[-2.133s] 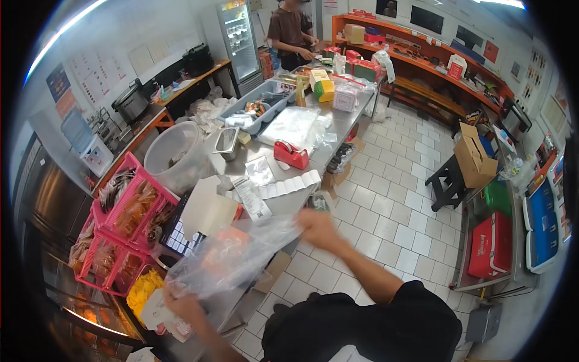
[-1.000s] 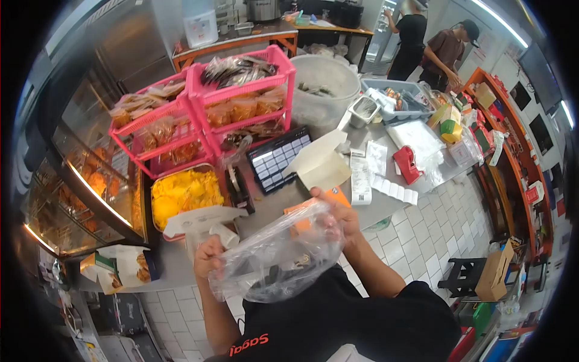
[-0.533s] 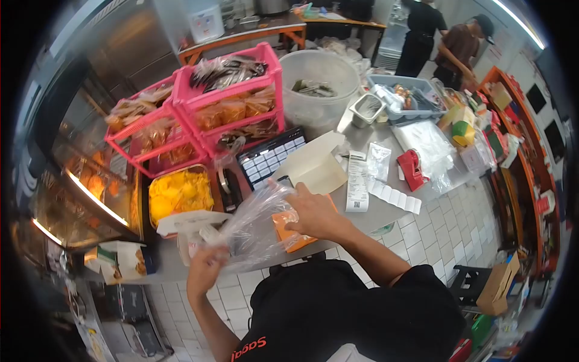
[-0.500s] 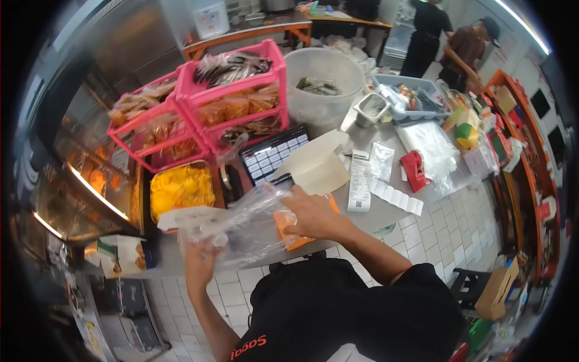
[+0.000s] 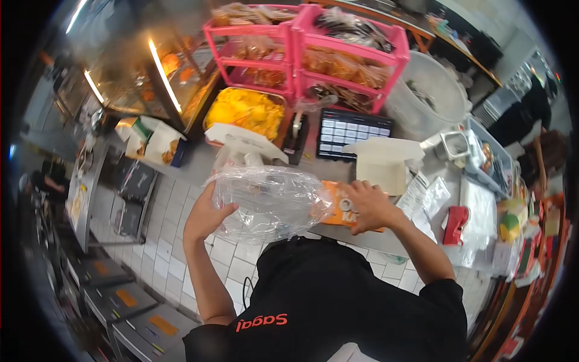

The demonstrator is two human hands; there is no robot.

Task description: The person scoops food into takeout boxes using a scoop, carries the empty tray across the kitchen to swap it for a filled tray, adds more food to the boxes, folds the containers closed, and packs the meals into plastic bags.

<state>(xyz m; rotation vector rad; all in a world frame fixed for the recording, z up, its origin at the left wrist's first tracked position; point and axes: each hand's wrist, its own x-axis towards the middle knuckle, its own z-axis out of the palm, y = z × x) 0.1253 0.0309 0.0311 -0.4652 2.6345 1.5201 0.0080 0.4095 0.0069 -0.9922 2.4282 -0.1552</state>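
Note:
A clear plastic bag (image 5: 268, 202) is spread out between my hands, puffed up and crinkled. My left hand (image 5: 206, 212) grips its left end, thumb on the near side and fingers partly hidden by the film. At the bag's right end lies an orange box (image 5: 339, 204) with white lettering. My right hand (image 5: 373, 208) is closed over the top of this box, fingers bent down on its side. Film overlaps the box's left end; I cannot tell whether that end is inside the bag. An open white carton (image 5: 386, 172) stands just behind my right hand.
Behind the bag are a tray of yellow food (image 5: 246, 114), an open white box (image 5: 250, 140) and a tablet (image 5: 353, 130). Pink racks (image 5: 295, 54) hold packed food. A red tape dispenser (image 5: 454, 226) and receipt (image 5: 413, 193) lie right. A heated display case (image 5: 151, 78) stands left.
The view has swung, so the counter items appear farther right. The bag is now spread wider, and my right hand has gone from the bag's edge onto the orange box.

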